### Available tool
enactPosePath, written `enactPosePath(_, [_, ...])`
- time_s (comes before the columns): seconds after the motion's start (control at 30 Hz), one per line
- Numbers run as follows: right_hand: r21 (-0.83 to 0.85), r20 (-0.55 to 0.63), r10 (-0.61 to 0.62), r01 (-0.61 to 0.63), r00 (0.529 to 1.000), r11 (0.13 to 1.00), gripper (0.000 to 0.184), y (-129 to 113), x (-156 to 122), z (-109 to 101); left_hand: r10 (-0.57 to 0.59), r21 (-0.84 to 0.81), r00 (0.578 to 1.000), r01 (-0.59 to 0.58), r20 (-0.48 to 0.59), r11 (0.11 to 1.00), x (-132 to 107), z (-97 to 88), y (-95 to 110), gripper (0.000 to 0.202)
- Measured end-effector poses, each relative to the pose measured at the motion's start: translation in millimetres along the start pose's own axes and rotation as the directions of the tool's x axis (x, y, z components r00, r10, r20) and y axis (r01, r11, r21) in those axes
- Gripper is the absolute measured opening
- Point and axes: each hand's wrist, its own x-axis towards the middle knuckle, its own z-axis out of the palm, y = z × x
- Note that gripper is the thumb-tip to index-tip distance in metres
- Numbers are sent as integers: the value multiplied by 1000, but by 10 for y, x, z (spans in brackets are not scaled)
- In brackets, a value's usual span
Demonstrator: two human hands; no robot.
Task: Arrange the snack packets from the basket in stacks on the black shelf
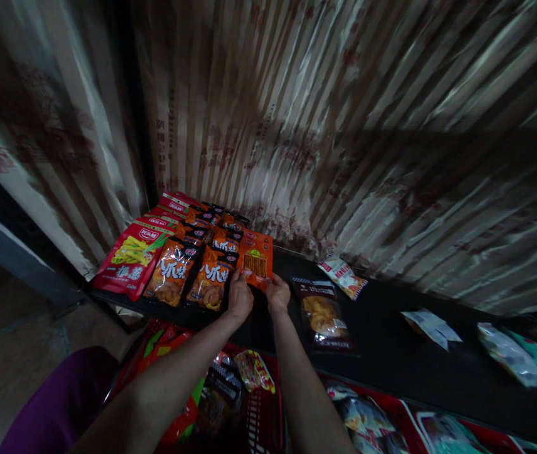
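An orange snack packet (255, 259) lies on the dark shelf (391, 353), at the right end of a row of orange packets. My left hand (239, 296) grips its lower left corner and my right hand (277, 295) pinches its lower right corner, fingers closed. To the left lie two larger orange packets with white characters (210, 277) (172, 271) and a red snack bag (130, 257). More orange and red packets are stacked behind them, towards the wall.
A dark packet of yellow chips (322, 313) lies just right of my hands, a small red-white packet (342, 275) behind it. White and green packets (509, 353) lie far right. Red baskets (259, 416) with mixed snacks sit below the shelf. Striped wallpaper backs the shelf.
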Motion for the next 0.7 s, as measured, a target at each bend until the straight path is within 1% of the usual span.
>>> enactPosePath(0.1, [-78,14,124,-123,992,989,36,-106,-52,-87,-8,42,1000,8,20,999,-8,15,-26,55])
enactPosePath(0.2, [-176,40,179,-170,983,970,35,-216,-106,-171,-21,92,999,18,37,996,-32,20,-30,54])
enactPosePath(0.33, [-237,79,210,-186,975,954,35,-303,-151,-239,4,118,999,-10,53,993,-67,5,-16,57])
enactPosePath(0.43, [-263,79,232,-204,969,943,37,-336,-176,-263,-3,148,997,-8,74,989,-78,-32,25,57])
enactPosePath(0.6, [-264,57,216,-194,975,945,45,-389,-246,-297,-10,197,995,-8,95,980,-101,-125,167,55])
enactPosePath(0.7, [-261,64,201,-178,978,949,48,-406,-303,-306,-10,230,994,-16,111,973,-149,-176,255,56])
